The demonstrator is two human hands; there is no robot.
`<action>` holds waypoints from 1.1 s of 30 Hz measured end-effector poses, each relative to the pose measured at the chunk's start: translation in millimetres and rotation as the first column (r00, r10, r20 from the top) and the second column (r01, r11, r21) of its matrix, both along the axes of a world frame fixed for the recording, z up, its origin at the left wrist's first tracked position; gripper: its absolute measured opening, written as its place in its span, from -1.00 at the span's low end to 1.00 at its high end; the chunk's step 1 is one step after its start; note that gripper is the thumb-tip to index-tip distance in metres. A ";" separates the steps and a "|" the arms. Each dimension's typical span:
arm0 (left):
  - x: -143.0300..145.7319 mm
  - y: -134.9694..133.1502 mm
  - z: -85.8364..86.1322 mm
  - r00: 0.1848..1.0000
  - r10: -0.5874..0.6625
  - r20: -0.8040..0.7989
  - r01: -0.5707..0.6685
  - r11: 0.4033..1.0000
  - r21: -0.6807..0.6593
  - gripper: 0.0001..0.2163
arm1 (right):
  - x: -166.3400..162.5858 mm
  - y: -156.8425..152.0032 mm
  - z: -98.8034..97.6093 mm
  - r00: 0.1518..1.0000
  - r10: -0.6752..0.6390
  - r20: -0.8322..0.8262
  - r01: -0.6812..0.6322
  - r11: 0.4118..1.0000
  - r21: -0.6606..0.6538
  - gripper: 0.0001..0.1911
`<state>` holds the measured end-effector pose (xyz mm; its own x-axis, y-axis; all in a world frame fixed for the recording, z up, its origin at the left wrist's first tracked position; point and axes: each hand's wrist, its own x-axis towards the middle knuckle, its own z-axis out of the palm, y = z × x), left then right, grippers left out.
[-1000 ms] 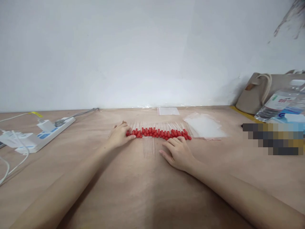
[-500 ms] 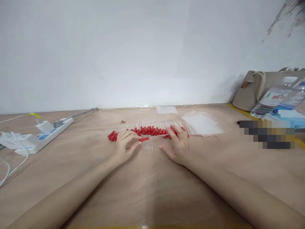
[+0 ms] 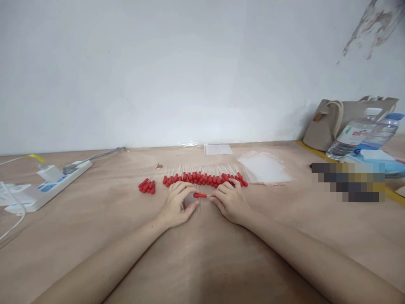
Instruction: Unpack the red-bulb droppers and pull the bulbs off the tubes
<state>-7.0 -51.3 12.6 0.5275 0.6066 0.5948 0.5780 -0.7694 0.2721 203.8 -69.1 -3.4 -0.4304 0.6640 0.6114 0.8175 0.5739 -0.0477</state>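
A long row of clear droppers with red bulbs (image 3: 204, 178) lies across the brown table (image 3: 202, 253). One dropper with a red bulb (image 3: 200, 195) is held crosswise just in front of the row. My left hand (image 3: 177, 206) pinches its bulb end and my right hand (image 3: 230, 202) pinches the glass end. A small separate cluster of red bulbs (image 3: 147, 186) lies to the left of the row. A few bare glass tubes lie under my left fingers, mostly hidden.
A stack of clear zip bags (image 3: 264, 168) lies right of the row, one more bag (image 3: 217, 149) by the wall. A white power strip (image 3: 47, 185) with plugs and cables sits at the left. A beige bag (image 3: 341, 120) and water bottles (image 3: 356, 134) stand at the right.
Both hands came together in front of the row and picked out one dropper. Some red bulbs were pushed off to the left into a separate cluster. The view tilted down slightly.
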 end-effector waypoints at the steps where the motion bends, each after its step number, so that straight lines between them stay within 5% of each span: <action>1: 2.6 -1.1 1.0 1.000 -0.012 -0.026 0.012 1.000 0.003 -0.76 | -0.3 -0.1 -0.2 1.000 0.015 -0.010 -0.015 1.000 0.001 -0.76; 7: 14.2 -3.0 0.5 0.986 -0.036 -0.162 0.047 0.997 0.063 -0.85 | -1.6 -2.1 -0.4 0.988 0.139 -0.059 -0.135 0.988 0.073 -0.82; 17: 12.4 -8.2 3.8 0.970 -0.047 -0.240 0.065 0.995 0.071 -0.75 | -2.2 -8.1 0.5 0.995 0.095 0.035 -0.101 0.936 0.338 -0.85; 24: 12.7 -9.7 8.5 0.972 -0.112 -0.209 0.111 0.994 -0.017 -0.69 | -1.9 -7.4 5.7 0.986 0.128 0.103 -0.164 0.793 0.587 -0.97; 33: 11.7 -11.0 17.4 0.966 -0.225 -0.124 0.194 0.956 -0.222 -0.63 | 3.4 -11.5 14.0 0.979 0.091 0.180 -0.194 0.669 0.718 -0.85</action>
<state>4.7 -62.3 30.0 0.7277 0.5741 0.3752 0.4551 -0.8135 0.3622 207.2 -80.5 10.6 -0.5838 -0.0466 0.8106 0.6921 0.4934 0.5268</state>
